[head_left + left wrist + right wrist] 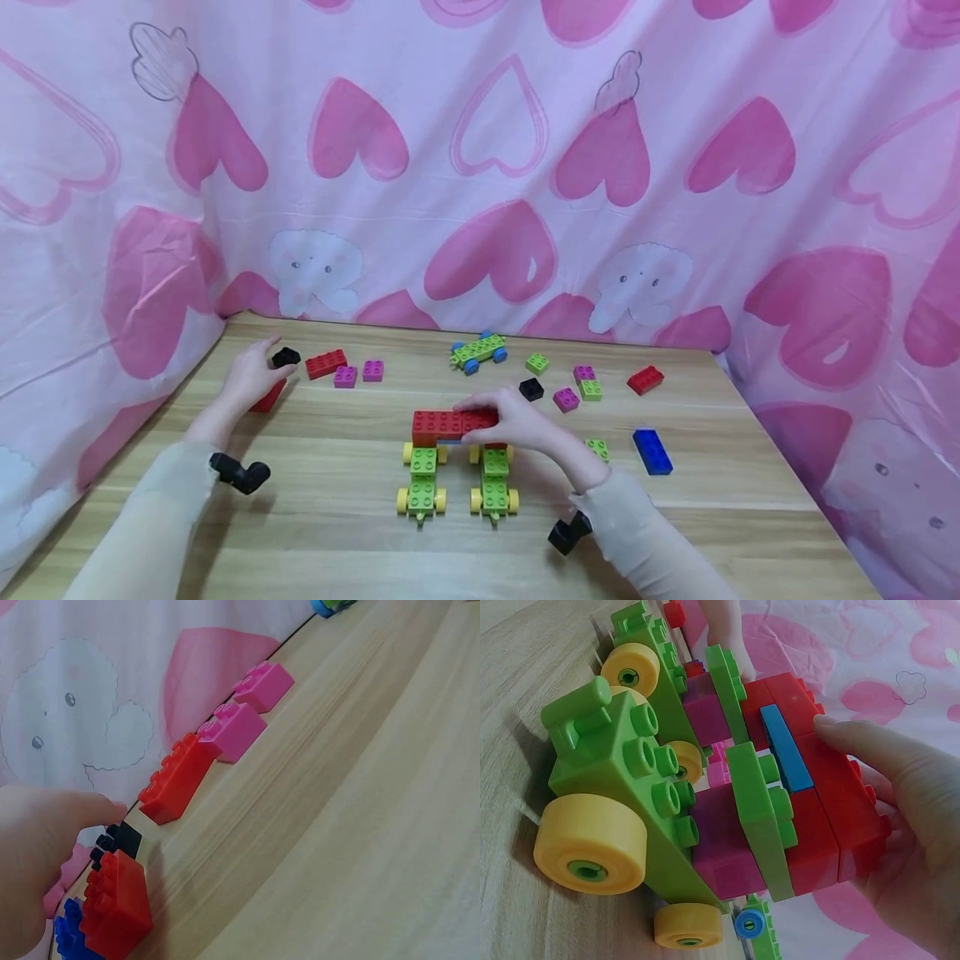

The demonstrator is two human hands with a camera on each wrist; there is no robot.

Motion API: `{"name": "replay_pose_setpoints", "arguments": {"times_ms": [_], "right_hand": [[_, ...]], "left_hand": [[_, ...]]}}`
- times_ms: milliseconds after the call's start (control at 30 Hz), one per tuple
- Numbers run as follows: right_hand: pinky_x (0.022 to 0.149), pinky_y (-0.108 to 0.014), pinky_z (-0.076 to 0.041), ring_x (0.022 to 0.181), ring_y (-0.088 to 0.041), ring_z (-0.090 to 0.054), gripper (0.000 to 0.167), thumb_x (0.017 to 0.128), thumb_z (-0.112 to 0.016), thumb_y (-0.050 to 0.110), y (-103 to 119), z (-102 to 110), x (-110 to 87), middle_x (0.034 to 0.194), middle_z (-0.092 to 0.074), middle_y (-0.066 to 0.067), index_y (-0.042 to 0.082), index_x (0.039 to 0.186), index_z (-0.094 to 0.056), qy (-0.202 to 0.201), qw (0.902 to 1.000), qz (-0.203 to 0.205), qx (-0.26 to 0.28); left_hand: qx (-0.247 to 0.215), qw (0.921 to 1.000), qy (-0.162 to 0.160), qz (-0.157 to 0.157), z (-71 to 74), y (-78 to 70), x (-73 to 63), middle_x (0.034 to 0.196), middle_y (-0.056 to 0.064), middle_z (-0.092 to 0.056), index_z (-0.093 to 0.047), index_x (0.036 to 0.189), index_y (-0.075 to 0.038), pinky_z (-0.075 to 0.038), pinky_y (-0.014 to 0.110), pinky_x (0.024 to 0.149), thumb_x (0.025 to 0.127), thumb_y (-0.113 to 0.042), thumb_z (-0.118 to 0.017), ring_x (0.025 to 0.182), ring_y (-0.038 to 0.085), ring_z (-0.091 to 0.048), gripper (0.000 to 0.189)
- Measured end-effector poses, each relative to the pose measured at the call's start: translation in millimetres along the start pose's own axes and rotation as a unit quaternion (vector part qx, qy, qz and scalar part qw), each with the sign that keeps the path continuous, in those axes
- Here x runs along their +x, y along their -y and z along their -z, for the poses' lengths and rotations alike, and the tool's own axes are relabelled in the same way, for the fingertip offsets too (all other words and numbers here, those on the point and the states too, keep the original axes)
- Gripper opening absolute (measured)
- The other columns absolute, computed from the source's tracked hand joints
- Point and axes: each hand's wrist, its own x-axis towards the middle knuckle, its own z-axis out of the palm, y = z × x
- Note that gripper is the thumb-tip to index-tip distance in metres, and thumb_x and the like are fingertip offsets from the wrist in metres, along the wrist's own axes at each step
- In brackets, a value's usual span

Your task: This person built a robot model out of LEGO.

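My right hand (517, 421) holds the right end of the red bricks (435, 425) on top of a built model, thumb on the near side and fingers behind. Two green wheeled bases (641, 780) with yellow wheels stand side by side beneath. Purple bricks (724, 851) and green bricks (757, 817) rise from them to the red layer, where a blue piece (786, 750) shows. At the left, my left hand (251, 375) hovers, fingers apart, over a red brick (116, 904). A black brick (120, 840) and a blue brick (71, 934) lie beside that brick.
Toward the back left lie another red brick (326, 363) and two pink bricks (345, 377). A green car base with blue wheels (478, 352) stands at the back middle. Several loose bricks, including a blue brick (652, 452), are scattered on the right. A heart-patterned curtain (487, 167) borders the table.
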Motion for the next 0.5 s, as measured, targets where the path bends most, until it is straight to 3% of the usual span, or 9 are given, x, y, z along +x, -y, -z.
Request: {"name": "replay_pose_setpoints", "arguments": {"times_ms": [267, 500], "right_hand": [[0.094, -0.029, -0.049, 0.108, -0.015, -0.063, 0.041, 0.086, -0.076, 0.025, -0.5, -2.0, -1.7, 0.122, -0.07, -0.003, 0.012, 0.124, -0.068, -0.005, 1.0, 0.001, 0.007], [0.094, -0.029, -0.048, 0.109, -0.014, -0.062, 0.041, 0.086, -0.076, 0.026, -1.4, -2.3, -2.1, 0.122, -0.07, -0.002, 0.014, 0.124, -0.068, -0.007, 0.9999, -0.006, 0.014]], "left_hand": [[-0.005, 0.9995, 0.03, 0.009, -2.6, 5.9, 8.2, 0.142, 0.041, -0.035, -0.035, 0.142, 0.013, -0.032, 0.066, 0.106, 0.092, -0.021, -0.064, 0.13, 0.057, -0.033, 0.067], [0.026, 0.9987, 0.035, 0.027, -5.4, 4.0, 11.9, 0.139, 0.042, -0.039, -0.038, 0.141, 0.012, -0.036, 0.069, 0.1, 0.092, -0.023, -0.061, 0.127, 0.058, -0.038, 0.064]]}}
